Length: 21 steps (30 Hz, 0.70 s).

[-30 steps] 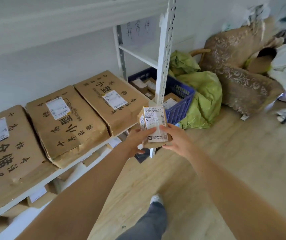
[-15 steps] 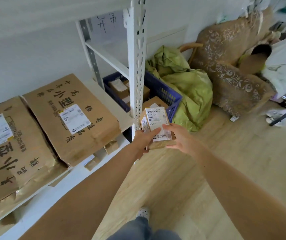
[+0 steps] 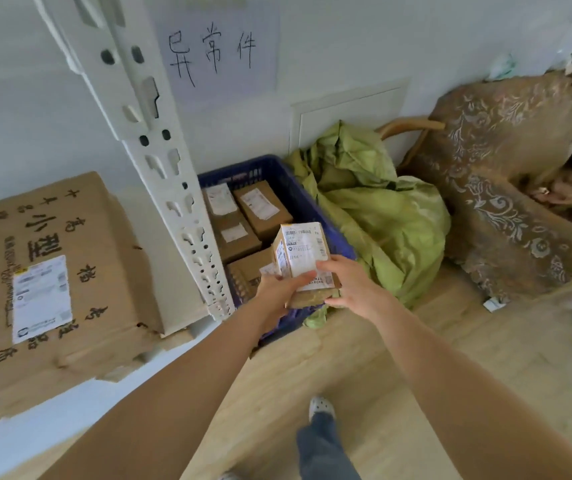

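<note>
Small carton [image 3: 303, 258]: brown, with a white barcode shipping label whose print is too small to read, held over the near end of the blue crate [image 3: 312, 202].
Left grip [image 3: 279, 289]: curled round its left edge, thumb on the label.
Right grip [image 3: 350, 285]: curled round its right edge.
Wall sheet [image 3: 215, 50]: handwritten 异常件.
Shelf carton [image 3: 52, 289]: printed 小型.

I hold a small cardboard parcel [image 3: 300, 251] up in both hands, white shipping label facing me. My left hand [image 3: 275, 289] grips its lower left edge, thumb across the label; my right hand [image 3: 350, 284] grips the lower right corner. Just beyond the hands sits a blue crate [image 3: 308, 204] of labelled boxes [image 3: 263, 207]; a green sack [image 3: 381, 220] lies to their right.
</note>
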{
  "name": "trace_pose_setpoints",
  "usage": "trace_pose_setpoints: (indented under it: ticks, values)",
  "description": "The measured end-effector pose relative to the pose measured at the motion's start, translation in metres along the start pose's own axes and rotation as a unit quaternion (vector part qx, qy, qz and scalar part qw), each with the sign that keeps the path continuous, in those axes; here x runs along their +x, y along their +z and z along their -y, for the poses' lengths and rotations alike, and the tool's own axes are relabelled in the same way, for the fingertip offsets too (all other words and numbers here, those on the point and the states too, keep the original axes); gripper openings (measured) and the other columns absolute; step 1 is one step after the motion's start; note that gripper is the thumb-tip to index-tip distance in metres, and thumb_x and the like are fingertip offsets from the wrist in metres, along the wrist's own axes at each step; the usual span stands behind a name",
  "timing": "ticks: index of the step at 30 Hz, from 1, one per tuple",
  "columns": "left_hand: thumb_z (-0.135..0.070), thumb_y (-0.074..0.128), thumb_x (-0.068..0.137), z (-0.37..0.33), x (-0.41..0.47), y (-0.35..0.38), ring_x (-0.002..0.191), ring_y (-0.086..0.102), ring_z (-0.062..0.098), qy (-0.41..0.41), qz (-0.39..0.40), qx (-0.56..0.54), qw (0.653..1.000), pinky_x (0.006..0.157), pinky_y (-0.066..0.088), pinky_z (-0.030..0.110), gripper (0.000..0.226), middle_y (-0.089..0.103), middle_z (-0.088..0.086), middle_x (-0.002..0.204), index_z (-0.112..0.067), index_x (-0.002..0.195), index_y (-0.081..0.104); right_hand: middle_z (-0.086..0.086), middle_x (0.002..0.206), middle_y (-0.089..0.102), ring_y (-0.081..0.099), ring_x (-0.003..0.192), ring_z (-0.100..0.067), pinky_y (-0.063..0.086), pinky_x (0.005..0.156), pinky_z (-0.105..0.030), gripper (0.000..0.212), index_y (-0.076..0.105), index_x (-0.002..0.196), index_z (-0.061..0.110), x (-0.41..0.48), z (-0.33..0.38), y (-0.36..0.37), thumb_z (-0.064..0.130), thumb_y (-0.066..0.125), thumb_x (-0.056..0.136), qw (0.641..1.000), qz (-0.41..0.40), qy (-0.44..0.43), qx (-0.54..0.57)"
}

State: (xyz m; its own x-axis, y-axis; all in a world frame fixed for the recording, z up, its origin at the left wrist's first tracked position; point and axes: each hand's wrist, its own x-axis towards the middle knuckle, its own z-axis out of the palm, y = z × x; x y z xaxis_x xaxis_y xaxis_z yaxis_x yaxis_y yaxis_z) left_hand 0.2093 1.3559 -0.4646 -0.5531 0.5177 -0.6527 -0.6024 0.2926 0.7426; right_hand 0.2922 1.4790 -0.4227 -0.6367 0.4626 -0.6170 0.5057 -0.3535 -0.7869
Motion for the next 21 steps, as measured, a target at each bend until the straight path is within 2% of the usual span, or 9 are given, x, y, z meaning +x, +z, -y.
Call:
trace_pose_setpoints:
  ticks: [3, 6, 9, 11, 13, 15, 18, 19, 21]
  values:
    - [-0.047, 0.093, 0.05, -0.019, 0.03, 0.024, 0.101, 0.072, 0.023, -0.006, -0.032, -0.019, 0.999, 0.098, 0.054, 0.046, 0.085, 0.075, 0.004, 0.109, -0.01, 0.122, 0.066, -0.01, 0.116, 0.066, 0.06, 0.114, -0.029, 0.05, 0.097, -0.052, 0.035, 0.058, 0.13, 0.014, 0.043, 0.025, -0.027, 0.009, 0.059, 0.096, 0.997, 0.046, -0.005, -0.066]
    - [-0.029, 0.09, 0.071, -0.036, 0.056, 0.039, 0.096, 0.074, 0.025, -0.004, -0.071, -0.058, 0.996, 0.088, 0.06, 0.043, 0.064, 0.074, 0.011, 0.109, -0.003, 0.122, 0.062, -0.006, 0.121, 0.064, 0.059, 0.117, -0.029, 0.053, 0.085, -0.04, 0.037, 0.055, 0.134, 0.012, 0.079, 0.046, -0.042, 0.009, 0.057, 0.098, 0.991, 0.097, -0.019, -0.09]
    - [-0.033, 0.088, 0.074, -0.054, 0.083, 0.04, 0.093, 0.072, 0.018, -0.012, -0.117, -0.066, 0.991, 0.075, 0.061, 0.031, 0.057, 0.074, 0.004, 0.108, -0.008, 0.12, 0.064, -0.009, 0.127, 0.064, 0.057, 0.121, -0.029, 0.045, 0.101, -0.05, 0.035, 0.058, 0.132, 0.013, 0.116, 0.064, -0.041, 0.012, 0.059, 0.097, 0.99, 0.119, 0.003, -0.07]
    - [-0.044, 0.093, 0.063, -0.068, 0.105, 0.037, 0.097, 0.069, 0.014, -0.011, -0.123, -0.073, 0.99, 0.066, 0.054, 0.026, 0.075, 0.071, 0.0, 0.114, -0.013, 0.123, 0.061, -0.007, 0.125, 0.065, 0.06, 0.117, -0.026, 0.044, 0.105, -0.05, 0.03, 0.061, 0.128, 0.012, 0.144, 0.077, -0.038, 0.012, 0.059, 0.098, 0.986, 0.149, 0.004, -0.077]
    - [-0.056, 0.098, 0.04, -0.077, 0.118, 0.03, 0.105, 0.069, 0.018, -0.003, -0.134, -0.082, 0.988, 0.076, 0.054, 0.031, 0.109, 0.069, 0.002, 0.122, -0.013, 0.131, 0.057, -0.005, 0.116, 0.069, 0.066, 0.104, -0.02, 0.052, 0.095, -0.041, 0.019, 0.066, 0.113, 0.015, 0.159, 0.084, -0.034, 0.008, 0.058, 0.098, 0.984, 0.166, 0.003, -0.058]
    - [-0.059, 0.099, 0.029, -0.084, 0.144, 0.017, 0.103, 0.072, 0.022, 0.012, -0.15, -0.095, 0.984, 0.084, 0.059, 0.039, 0.123, 0.07, 0.004, 0.121, -0.01, 0.133, 0.055, -0.006, 0.113, 0.071, 0.069, 0.099, -0.019, 0.055, 0.09, -0.036, 0.017, 0.067, 0.104, 0.019, 0.182, 0.095, -0.026, 0.006, 0.058, 0.097, 0.982, 0.181, 0.005, -0.048]
    - [-0.06, 0.095, 0.043, -0.109, 0.175, 0.003, 0.101, 0.071, 0.021, 0.012, -0.169, -0.085, 0.982, 0.082, 0.061, 0.037, 0.106, 0.07, 0.004, 0.118, -0.012, 0.13, 0.057, -0.017, 0.124, 0.066, 0.059, 0.115, -0.039, 0.049, 0.103, -0.047, 0.023, 0.065, 0.118, 0.017, 0.226, 0.107, -0.009, 0.01, 0.06, 0.096, 0.978, 0.2, 0.009, -0.05]
    - [-0.057, 0.094, 0.047, -0.115, 0.181, 0.002, 0.104, 0.07, 0.021, 0.013, -0.171, -0.085, 0.981, 0.086, 0.059, 0.037, 0.101, 0.069, 0.004, 0.118, -0.013, 0.13, 0.057, -0.015, 0.123, 0.066, 0.06, 0.114, -0.037, 0.053, 0.097, -0.042, 0.029, 0.062, 0.125, 0.015, 0.236, 0.11, -0.006, 0.011, 0.06, 0.097, 0.978, 0.203, 0.009, -0.05]
    - [-0.05, 0.093, 0.049, -0.128, 0.204, -0.005, 0.109, 0.067, 0.023, 0.013, -0.184, -0.11, 0.977, 0.098, 0.053, 0.041, 0.098, 0.069, 0.004, 0.12, -0.014, 0.131, 0.057, -0.003, 0.115, 0.068, 0.065, 0.103, -0.017, 0.057, 0.077, -0.025, 0.039, 0.053, 0.137, 0.01, 0.264, 0.115, 0.003, 0.008, 0.057, 0.098, 0.974, 0.22, 0.001, -0.052]
